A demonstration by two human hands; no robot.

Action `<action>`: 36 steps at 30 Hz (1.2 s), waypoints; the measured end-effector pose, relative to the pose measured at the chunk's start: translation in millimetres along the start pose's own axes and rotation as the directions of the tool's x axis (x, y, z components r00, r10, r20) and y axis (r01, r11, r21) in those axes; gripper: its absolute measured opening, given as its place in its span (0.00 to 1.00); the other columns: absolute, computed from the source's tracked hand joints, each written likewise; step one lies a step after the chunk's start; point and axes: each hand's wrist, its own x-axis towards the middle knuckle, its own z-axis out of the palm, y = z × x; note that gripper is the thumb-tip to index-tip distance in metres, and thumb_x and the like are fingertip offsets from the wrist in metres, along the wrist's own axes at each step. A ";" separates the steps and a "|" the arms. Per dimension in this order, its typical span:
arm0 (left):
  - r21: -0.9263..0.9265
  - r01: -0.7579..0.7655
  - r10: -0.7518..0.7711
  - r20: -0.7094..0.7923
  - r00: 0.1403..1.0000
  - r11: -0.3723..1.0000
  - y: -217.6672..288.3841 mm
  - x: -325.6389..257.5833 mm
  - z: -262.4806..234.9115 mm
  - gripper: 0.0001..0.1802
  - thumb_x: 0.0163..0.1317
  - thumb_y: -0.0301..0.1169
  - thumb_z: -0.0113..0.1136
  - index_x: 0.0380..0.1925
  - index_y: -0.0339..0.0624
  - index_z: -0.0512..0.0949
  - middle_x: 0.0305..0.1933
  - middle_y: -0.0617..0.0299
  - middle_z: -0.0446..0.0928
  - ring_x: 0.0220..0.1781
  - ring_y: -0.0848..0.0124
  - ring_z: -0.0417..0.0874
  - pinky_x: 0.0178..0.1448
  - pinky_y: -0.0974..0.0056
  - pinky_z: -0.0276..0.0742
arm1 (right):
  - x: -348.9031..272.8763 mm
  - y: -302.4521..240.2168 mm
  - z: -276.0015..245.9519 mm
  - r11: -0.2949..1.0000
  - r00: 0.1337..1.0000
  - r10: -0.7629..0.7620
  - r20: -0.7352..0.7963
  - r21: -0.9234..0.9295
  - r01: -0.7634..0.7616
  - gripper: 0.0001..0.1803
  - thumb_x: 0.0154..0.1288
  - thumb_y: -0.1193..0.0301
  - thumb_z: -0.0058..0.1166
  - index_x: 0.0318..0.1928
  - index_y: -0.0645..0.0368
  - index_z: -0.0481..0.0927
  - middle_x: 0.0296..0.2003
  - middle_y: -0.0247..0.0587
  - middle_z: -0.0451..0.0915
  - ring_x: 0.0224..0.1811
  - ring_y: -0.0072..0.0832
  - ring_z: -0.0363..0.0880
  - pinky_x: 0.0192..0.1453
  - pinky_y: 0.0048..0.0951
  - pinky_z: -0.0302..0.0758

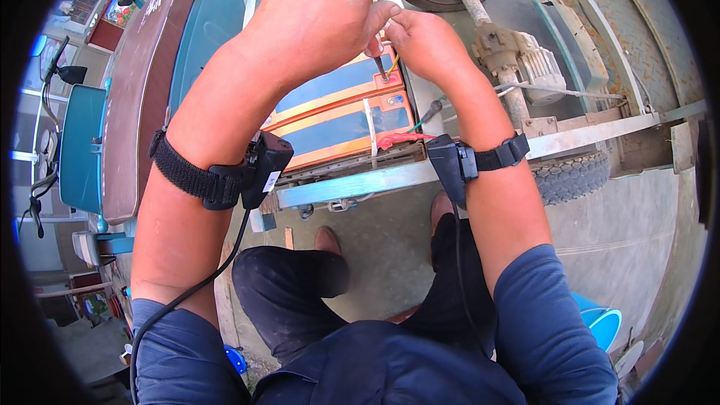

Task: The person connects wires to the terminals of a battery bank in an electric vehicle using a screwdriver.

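Nearest to you are your own dark trousers and blue sleeves, with your two shoes planted on the grey concrete floor just short of the vehicle's pale blue frame rail. Each forearm wears a black strap with a small black box: one on the left wrist, one on the right. Beyond the rail lie orange-edged batteries, side by side and packed tight in the frame. Your left hand is curled shut over a screwdriver whose tip stands on the far battery's top, near its right edge. Your right hand is pinched narrow just beside it, touching the left; what it grips is hidden. To the right stand the axle and motor housing, a tyre below, with bare floor further right.
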 end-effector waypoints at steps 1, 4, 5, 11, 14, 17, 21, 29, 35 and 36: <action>0.006 -0.143 0.143 -0.071 0.987 0.990 -7.9 0.2 5.1 0.15 0.63 0.32 0.60 0.45 0.34 0.71 0.32 0.41 0.78 0.36 0.43 0.82 0.41 0.49 0.80 | 0.0 -0.7 0.8 1.000 1.000 0.002 -0.011 -0.001 -0.002 0.18 0.73 0.58 0.47 0.43 0.58 0.83 0.39 0.56 0.85 0.44 0.54 0.83 0.50 0.54 0.78; -0.050 -0.241 0.235 -0.094 0.967 0.969 -14.1 -3.1 9.0 0.16 0.65 0.35 0.63 0.46 0.38 0.74 0.35 0.46 0.81 0.36 0.47 0.84 0.40 0.51 0.80 | 0.4 -2.6 -2.0 0.999 1.000 0.024 -0.004 -0.038 -0.024 0.17 0.73 0.58 0.48 0.42 0.58 0.83 0.38 0.55 0.85 0.44 0.54 0.83 0.49 0.54 0.78; -0.085 -0.218 0.212 -0.069 0.975 0.972 -14.2 -4.3 8.5 0.16 0.65 0.37 0.65 0.46 0.40 0.76 0.37 0.47 0.82 0.37 0.48 0.85 0.41 0.52 0.79 | -0.1 -3.0 -1.7 0.999 0.999 0.033 -0.004 -0.034 -0.033 0.17 0.74 0.58 0.48 0.42 0.58 0.83 0.38 0.55 0.85 0.44 0.54 0.83 0.49 0.54 0.78; 0.067 0.221 -0.216 -0.083 0.973 0.973 -13.7 -11.7 16.5 0.17 0.63 0.37 0.67 0.44 0.39 0.75 0.33 0.46 0.80 0.36 0.50 0.84 0.42 0.54 0.79 | -0.7 -2.8 1.5 0.999 0.999 0.048 -0.017 -0.009 -0.049 0.17 0.74 0.58 0.47 0.43 0.57 0.83 0.39 0.54 0.85 0.44 0.54 0.83 0.48 0.54 0.78; -0.027 0.166 -0.167 -0.050 0.985 0.986 -10.4 -13.4 15.6 0.16 0.63 0.37 0.67 0.44 0.39 0.75 0.31 0.46 0.79 0.35 0.52 0.83 0.40 0.54 0.78 | -0.4 -2.2 1.3 0.999 0.998 0.054 -0.019 0.002 -0.054 0.17 0.74 0.58 0.47 0.43 0.57 0.83 0.39 0.54 0.85 0.44 0.54 0.83 0.48 0.54 0.78; -0.062 0.124 -0.124 0.004 0.992 0.990 -5.8 -10.4 12.2 0.16 0.63 0.37 0.67 0.42 0.40 0.76 0.30 0.47 0.78 0.33 0.53 0.81 0.39 0.55 0.77 | -0.9 0.7 2.5 0.998 0.998 0.054 -0.036 0.014 -0.053 0.17 0.74 0.58 0.47 0.43 0.57 0.83 0.39 0.54 0.85 0.43 0.54 0.83 0.48 0.54 0.78; -0.128 0.007 -0.007 -0.004 1.000 0.992 -14.1 -10.1 10.9 0.15 0.63 0.37 0.68 0.41 0.40 0.76 0.31 0.49 0.78 0.33 0.55 0.80 0.39 0.56 0.76 | 0.0 -2.1 2.7 0.998 0.998 0.057 -0.033 0.002 -0.057 0.17 0.75 0.57 0.47 0.43 0.57 0.83 0.39 0.54 0.85 0.43 0.54 0.83 0.47 0.54 0.78; -0.158 0.128 -0.123 0.040 0.992 0.979 -18.8 -6.8 11.7 0.17 0.63 0.40 0.69 0.39 0.40 0.76 0.30 0.49 0.81 0.34 0.60 0.84 0.41 0.59 0.78 | 1.0 3.1 6.7 0.995 0.996 0.079 -0.032 0.069 -0.077 0.19 0.74 0.56 0.48 0.41 0.58 0.83 0.38 0.56 0.84 0.43 0.55 0.83 0.47 0.54 0.78; -0.236 0.156 -0.155 0.024 0.988 0.959 -24.8 -9.8 19.2 0.17 0.63 0.40 0.69 0.38 0.39 0.76 0.28 0.50 0.83 0.32 0.64 0.86 0.40 0.59 0.79 | -2.8 10.3 1.8 0.989 0.993 0.103 0.061 0.104 -0.109 0.22 0.68 0.51 0.56 0.39 0.61 0.83 0.37 0.57 0.84 0.43 0.54 0.83 0.48 0.50 0.78; -0.227 0.177 -0.178 0.016 0.984 0.958 -23.1 -11.0 18.6 0.16 0.64 0.39 0.69 0.38 0.39 0.76 0.28 0.50 0.83 0.32 0.65 0.86 0.40 0.60 0.79 | -5.3 11.2 0.0 0.988 0.990 0.100 0.096 0.106 -0.110 0.23 0.66 0.51 0.58 0.40 0.60 0.83 0.37 0.56 0.85 0.44 0.53 0.83 0.48 0.50 0.78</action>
